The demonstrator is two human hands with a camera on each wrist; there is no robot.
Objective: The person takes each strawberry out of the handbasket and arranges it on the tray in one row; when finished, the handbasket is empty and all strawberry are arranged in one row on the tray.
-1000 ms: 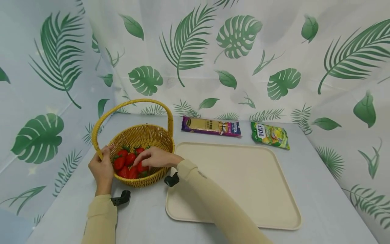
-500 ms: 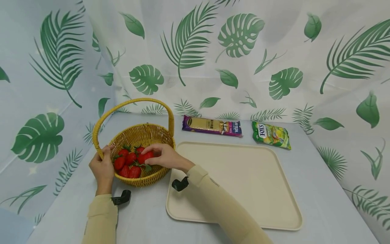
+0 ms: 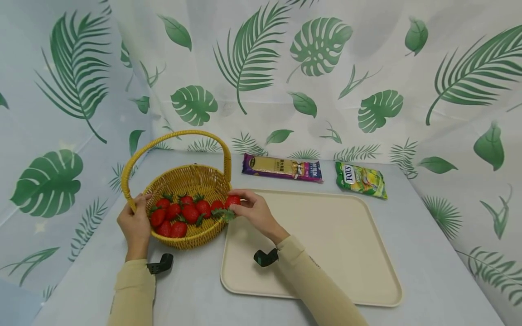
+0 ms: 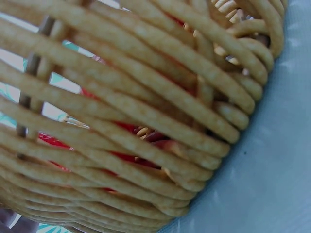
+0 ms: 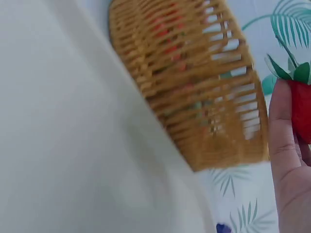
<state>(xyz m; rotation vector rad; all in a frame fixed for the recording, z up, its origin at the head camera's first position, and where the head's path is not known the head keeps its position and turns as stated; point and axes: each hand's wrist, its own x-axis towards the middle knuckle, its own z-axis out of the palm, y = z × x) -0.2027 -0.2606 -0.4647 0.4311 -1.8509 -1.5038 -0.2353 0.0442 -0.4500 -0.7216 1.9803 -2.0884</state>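
Observation:
A yellow wicker basket [image 3: 191, 179] with a tall arched handle stands at the left, several strawberries [image 3: 190, 213] lying inside. My left hand [image 3: 136, 224] grips its left rim by the foot of the handle; some of those fingers are hidden behind the wicker. Over the basket's right rim, my right hand [image 3: 258, 214] pinches a red strawberry [image 3: 232, 201] between thumb and fingers. In the right wrist view, that strawberry [image 5: 302, 109] shows its green leaves upward, beside the basket's outer wall [image 5: 184, 73]. Only woven wicker [image 4: 136, 111] with red glimpses fills most of the left wrist view.
A beige tray [image 3: 326, 244] lies right of the basket, under my right forearm. Behind it are a purple and gold noodle packet [image 3: 281, 167] and a green FOX'S bag [image 3: 360, 180]. Leaf-patterned cloth [image 3: 261, 68] hangs around the table at the back and sides.
My right hand reached among the strawberries, took hold of one and moved right with it to the basket's rim. My left hand has kept its grip on the basket.

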